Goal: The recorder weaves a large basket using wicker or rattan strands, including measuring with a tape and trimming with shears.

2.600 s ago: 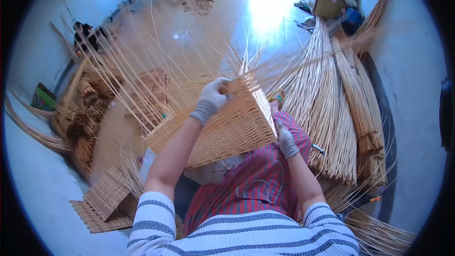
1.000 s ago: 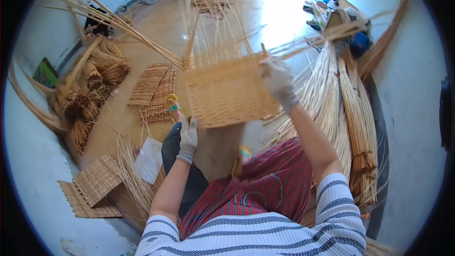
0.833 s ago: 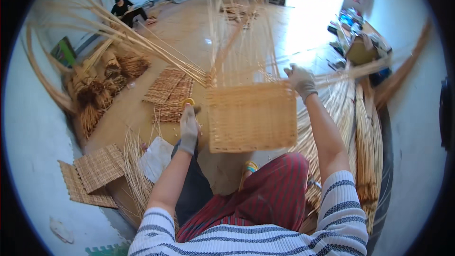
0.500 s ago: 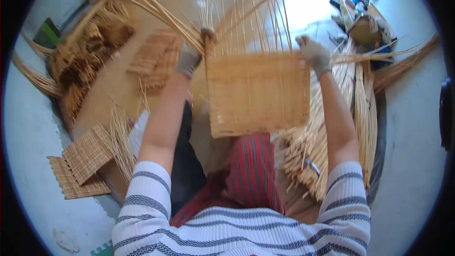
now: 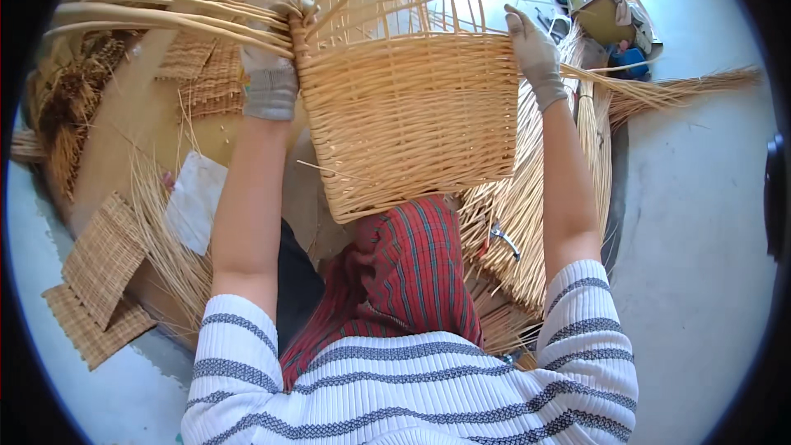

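Observation:
A half-woven tan wicker basket [image 5: 408, 124] hangs upright in front of me above my lap, with long loose stakes fanning out from its top edge. My left hand [image 5: 268, 66], in a grey-white glove, is closed on its upper left corner, where a thick bundle of canes sticks out to the left; my fingertips show behind that bundle. My right hand [image 5: 534, 53], also gloved, grips the upper right side, thumb up at the rim. The checked red cloth [image 5: 412, 268] over my leg lies below the basket.
Woven mats lie at the lower left [image 5: 107, 259] and upper left [image 5: 202, 82]. Dried bundles [image 5: 74, 115] line the left wall. Long pale cane bundles [image 5: 515, 239] lie to my right, with pliers [image 5: 503, 239] on them. Mixed clutter and a blue container [image 5: 628, 62] sit at upper right.
The basket has been turned square to me and lifted higher in view. Both my hands have moved up to its two upper sides. The view has tilted further down.

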The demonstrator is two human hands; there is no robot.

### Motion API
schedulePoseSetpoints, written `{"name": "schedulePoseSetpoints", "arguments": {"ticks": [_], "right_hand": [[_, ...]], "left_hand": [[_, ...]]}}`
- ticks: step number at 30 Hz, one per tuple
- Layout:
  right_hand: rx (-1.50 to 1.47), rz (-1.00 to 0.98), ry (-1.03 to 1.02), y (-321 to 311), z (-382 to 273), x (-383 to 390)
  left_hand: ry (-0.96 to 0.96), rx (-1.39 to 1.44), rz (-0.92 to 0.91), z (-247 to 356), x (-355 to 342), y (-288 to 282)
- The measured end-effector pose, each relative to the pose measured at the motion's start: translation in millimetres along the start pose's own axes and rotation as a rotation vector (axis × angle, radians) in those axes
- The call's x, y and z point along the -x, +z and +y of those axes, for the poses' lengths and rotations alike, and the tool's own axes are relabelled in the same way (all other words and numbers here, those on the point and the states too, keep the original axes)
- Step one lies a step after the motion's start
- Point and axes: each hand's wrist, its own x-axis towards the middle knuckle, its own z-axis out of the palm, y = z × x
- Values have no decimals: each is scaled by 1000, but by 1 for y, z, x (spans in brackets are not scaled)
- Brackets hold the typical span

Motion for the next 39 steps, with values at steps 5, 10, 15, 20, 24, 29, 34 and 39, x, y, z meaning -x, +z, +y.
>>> {"name": "schedulePoseSetpoints", "arguments": {"ticks": [5, 10, 15, 20, 24, 29, 34, 39], "right_hand": [[-200, 1, 33, 7, -4, 12], [13, -1, 63, -7, -34, 23], [92, -34, 179, -7, -54, 28], [91, 385, -80, 10, -74, 46], [41, 345, -323, 17, -88, 67], [-24, 419, -365, 18, -90, 74], [-45, 522, -356, 30, -90, 71], [45, 466, -254, 37, -94, 64]], "left_hand": [[-17, 90, -78, 2, -4, -8], [-111, 73, -59, 0, -42, -21], [29, -355, 294, 25, -14, -24], [822, -1155, 94, 48, 85, 35], [752, -1451, -348, 8, 91, 108], [522, -1708, -359, -28, 71, 120], [510, -1721, -384, -13, 80, 108], [749, -1414, -316, 26, 164, 40]]}}
